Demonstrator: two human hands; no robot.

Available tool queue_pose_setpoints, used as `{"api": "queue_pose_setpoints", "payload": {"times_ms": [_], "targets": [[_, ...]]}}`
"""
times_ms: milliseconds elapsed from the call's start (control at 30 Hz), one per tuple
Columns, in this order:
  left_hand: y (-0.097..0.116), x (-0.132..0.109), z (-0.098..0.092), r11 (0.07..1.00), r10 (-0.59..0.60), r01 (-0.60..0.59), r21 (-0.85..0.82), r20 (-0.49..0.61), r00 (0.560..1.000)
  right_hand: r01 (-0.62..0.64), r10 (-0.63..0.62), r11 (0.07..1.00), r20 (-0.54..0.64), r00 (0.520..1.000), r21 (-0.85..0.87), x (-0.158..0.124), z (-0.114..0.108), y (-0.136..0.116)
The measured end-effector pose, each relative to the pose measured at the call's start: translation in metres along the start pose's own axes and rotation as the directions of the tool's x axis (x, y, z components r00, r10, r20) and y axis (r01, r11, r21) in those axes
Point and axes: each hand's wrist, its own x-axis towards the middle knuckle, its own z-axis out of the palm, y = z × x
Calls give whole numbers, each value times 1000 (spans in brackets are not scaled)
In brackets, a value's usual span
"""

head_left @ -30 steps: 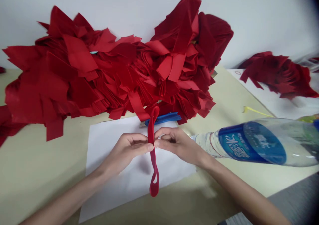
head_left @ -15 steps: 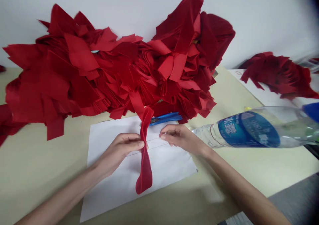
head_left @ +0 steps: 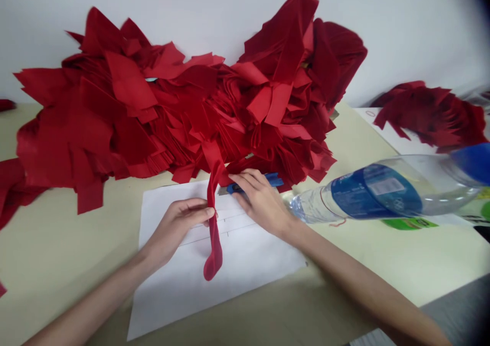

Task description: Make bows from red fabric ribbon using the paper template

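My left hand [head_left: 187, 218] pinches a looped strip of red velvet ribbon [head_left: 215, 239] near its middle. The loop hangs toward me, and its upper end reaches the red pile. Stretched over a blue utility knife [head_left: 273, 178], my right hand [head_left: 258, 198] has its fingers on the far side and its thumb on the near side. The knife lies at the paper's far edge, partly covered by these fingers. Under both hands is a white sheet of paper [head_left: 164, 290] with ruled lines and short marks.
A large heap of red ribbon strips [head_left: 184, 111] spreads along the wall. To the right lies a clear plastic bottle [head_left: 378, 190] with a blue label and cap. Another red bundle [head_left: 432, 114] rests on white paper behind it. Something green [head_left: 409, 224] shows under the bottle.
My right hand has moved away from beside the ribbon, up and over the utility knife. My left hand still pinches the strip, which has turned narrower to view.
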Motion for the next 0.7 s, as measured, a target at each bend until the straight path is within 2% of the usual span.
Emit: {"api": "queue_pose_setpoints", "payload": {"times_ms": [133,300,433,700], "targets": [[-1,1,-6,998,19,-15,60,-75,997,71,-71,997,-9,997,-21,-2,9,4],[0,2,-9,991,50,-35,129,-111,993,189,-189,982,-22,982,-14,-8,14,7],[0,3,-9,993,49,-37,109,-114,992,276,-276,961,1,961,-6,-5,11,8],[0,3,-10,994,56,-47,95,-97,994,314,-319,946,60,946,81,-1,-2,2]]}}
